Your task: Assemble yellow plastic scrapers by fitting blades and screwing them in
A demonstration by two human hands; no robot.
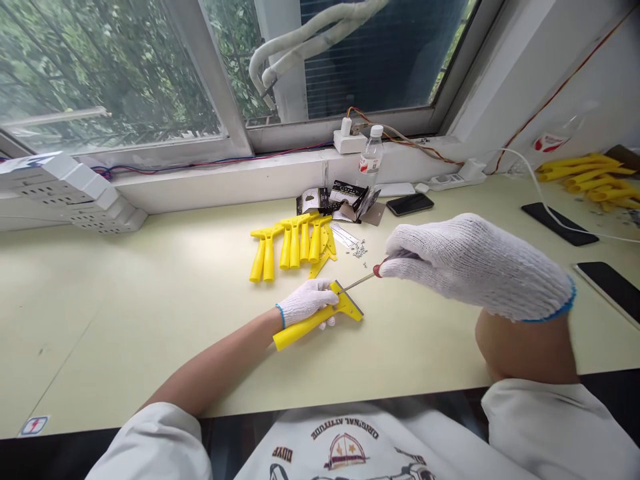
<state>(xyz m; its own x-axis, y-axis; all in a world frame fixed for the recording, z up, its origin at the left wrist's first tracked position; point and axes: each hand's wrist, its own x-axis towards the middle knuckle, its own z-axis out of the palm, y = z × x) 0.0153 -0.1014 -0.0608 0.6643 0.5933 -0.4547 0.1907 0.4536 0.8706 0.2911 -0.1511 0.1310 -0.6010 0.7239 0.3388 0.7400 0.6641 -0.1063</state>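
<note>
L arm (210, 363) is being extended fwd & inward from a white short sleeve (150, 443), w/ the forearm being kept low & angled across the body. L hand (305, 301) is being covered by a white knit glove (309, 299) w/ a blue cuff (280, 315) & is being kept palm-down, its fingers (325, 288) being wrapped closed around what's held. R forearm (525, 347) is being raised toward the head cam, foreshortened & slightly blurred. R hand (465, 263), gloved the same, is being held up to the R of L hand, its fingers (400, 257) being curled closed & pointed toward L hand. Both hands are being kept near each other, not touching.
</note>
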